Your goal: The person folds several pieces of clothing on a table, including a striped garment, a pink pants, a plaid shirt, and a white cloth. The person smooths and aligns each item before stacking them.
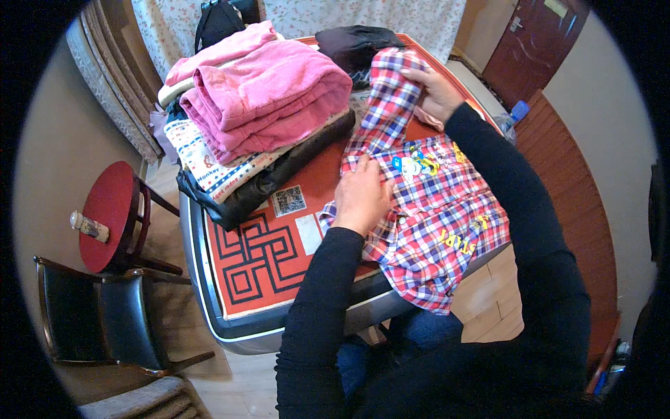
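Note:
A red, white and blue plaid shirt (pixel 434 183) lies spread over the near right part of the table, its lower edge draping past the rim. Yellow lettering and cartoon figures decorate it. My right hand (pixel 439 94) grips the raised sleeve (pixel 390 97) near its far end. Lower down, my left hand (pixel 363 194) rests on the shirt near the base of that sleeve, fingers bent on the cloth; its fingertips are partly hidden in the fabric. To the left, a pink folded cloth (pixel 272 89) tops a pile of folded textiles.
Under the pile lies a black garment (pixel 293 178). The table (pixel 241 332) has a red patterned mat (pixel 261 262). Dark cloth (pixel 358 44) sits at the far edge. A round red stool (pixel 107 209) holding a bottle (pixel 89 226) and a black chair (pixel 131 319) stand left.

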Tool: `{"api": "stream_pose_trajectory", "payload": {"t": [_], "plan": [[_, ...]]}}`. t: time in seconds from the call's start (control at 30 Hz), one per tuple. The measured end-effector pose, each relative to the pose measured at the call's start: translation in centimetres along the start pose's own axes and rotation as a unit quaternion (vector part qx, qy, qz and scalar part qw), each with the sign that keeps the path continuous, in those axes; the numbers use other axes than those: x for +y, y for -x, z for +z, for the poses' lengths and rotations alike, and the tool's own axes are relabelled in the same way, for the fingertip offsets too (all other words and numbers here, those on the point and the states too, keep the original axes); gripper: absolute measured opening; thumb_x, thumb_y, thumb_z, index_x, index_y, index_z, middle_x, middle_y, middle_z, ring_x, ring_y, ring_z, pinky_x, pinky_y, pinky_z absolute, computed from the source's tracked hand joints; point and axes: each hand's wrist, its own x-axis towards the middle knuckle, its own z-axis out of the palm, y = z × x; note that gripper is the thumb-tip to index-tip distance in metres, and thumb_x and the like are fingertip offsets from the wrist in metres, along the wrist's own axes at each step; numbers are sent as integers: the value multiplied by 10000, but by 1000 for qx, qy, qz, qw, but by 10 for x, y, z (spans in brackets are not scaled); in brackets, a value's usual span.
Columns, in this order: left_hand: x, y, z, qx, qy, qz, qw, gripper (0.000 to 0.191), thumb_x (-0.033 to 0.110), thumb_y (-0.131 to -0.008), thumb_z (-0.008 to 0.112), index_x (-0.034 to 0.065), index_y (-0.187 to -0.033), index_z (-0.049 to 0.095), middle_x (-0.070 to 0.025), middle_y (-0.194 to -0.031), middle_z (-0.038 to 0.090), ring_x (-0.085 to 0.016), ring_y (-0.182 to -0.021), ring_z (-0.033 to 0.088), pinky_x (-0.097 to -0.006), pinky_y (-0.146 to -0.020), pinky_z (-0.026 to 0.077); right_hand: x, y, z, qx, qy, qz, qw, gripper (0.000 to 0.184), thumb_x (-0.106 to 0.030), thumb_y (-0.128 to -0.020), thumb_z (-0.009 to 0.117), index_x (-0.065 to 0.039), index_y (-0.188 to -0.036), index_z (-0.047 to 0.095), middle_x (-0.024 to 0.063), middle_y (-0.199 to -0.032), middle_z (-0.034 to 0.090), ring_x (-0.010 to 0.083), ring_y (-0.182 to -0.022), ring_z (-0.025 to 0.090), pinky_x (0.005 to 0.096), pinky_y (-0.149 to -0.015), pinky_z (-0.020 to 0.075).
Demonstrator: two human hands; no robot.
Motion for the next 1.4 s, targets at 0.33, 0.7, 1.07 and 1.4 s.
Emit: {"api": "stream_pose_trajectory", "payload": {"t": [0.33,0.7,1.07,1.4], "plan": [[-20,-12,-5,43,143,-44,988,189,177,-896,545,49,-977,658,-218,-966,665,-406,-918,634,-487,-803,497,-36,190,-17,-375,405,98,828,406,-270,-759,783,-73,-1095,669,118,-1260,575,276,-1217,501,408,-1021,402],[-30,-14,2,27,205,-60,977,406,229,-941,578,-14,-1248,470,-200,-1070,682,-343,-961,672,-399,-801,524,-13,187,5,-200,588,-223,752,476,-375,-910,623,-57,-1262,586,180,-1325,536,306,-1196,518,444,-1024,400],[-3,-2,-4,32,8,40,999,310,245,-873,654,103,-1145,607,-136,-1081,619,-345,-974,626,-433,-789,502,57,182,0,-131,562,-225,785,453,-395,-911,611,-42,-1193,600,179,-1205,592,297,-1119,565,415,-959,423],[-5,-6,3,104,30,10,994,163,190,-850,674,85,-973,668,-115,-851,657,-305,-778,660,-391,-682,509,55,127,9,91,642,-38,760,325,-345,-883,622,-22,-860,622,158,-837,659,335,-760,656,417,-644,526]]}}
